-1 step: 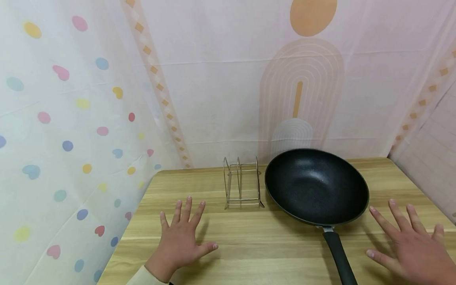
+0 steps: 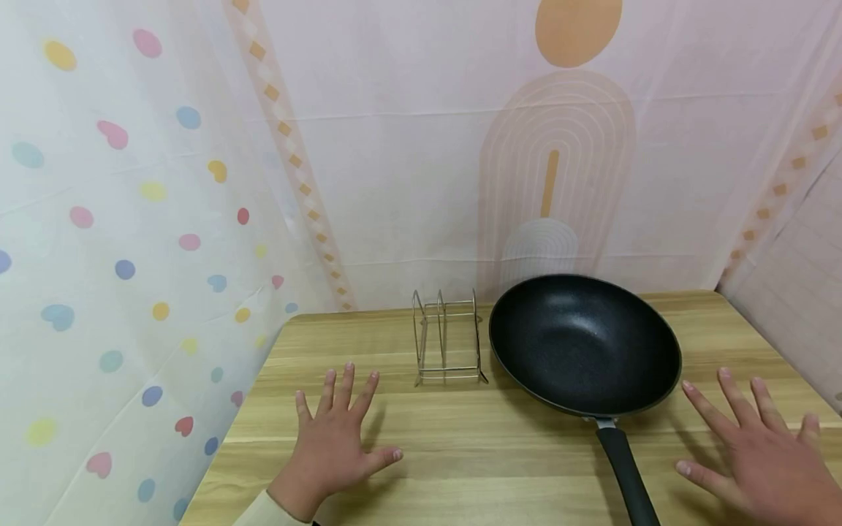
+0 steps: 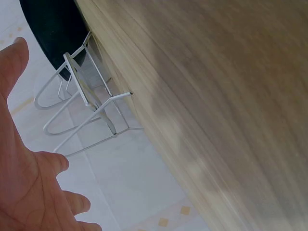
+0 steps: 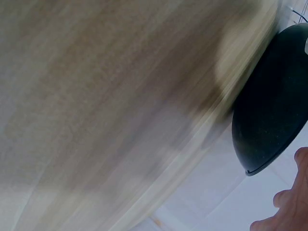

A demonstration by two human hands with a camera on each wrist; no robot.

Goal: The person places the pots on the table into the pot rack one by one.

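Observation:
A black frying pan (image 2: 585, 347) with deep sloping sides stands on the wooden table, its black handle (image 2: 628, 475) pointing toward the front edge. Just left of the pan is a small metal wire rack (image 2: 445, 376) with upright loops. My left hand (image 2: 335, 453) hovers over the table in front of and left of the rack, fingers spread, holding nothing. To the right of the pan, my right hand (image 2: 770, 453) is held with spread fingers, its index fingertip close to the pan's rim in the head view. In the right wrist view the pan's dark outer side (image 4: 269, 106) shows beyond the fingers.
The light wood-grain table (image 2: 460, 453) has rounded back corners. Behind it hangs a pale curtain (image 2: 395, 183) with arch patterns, and a dotted curtain (image 2: 131, 292) runs along the left side. A pale surface (image 2: 809, 277) borders the table's right edge.

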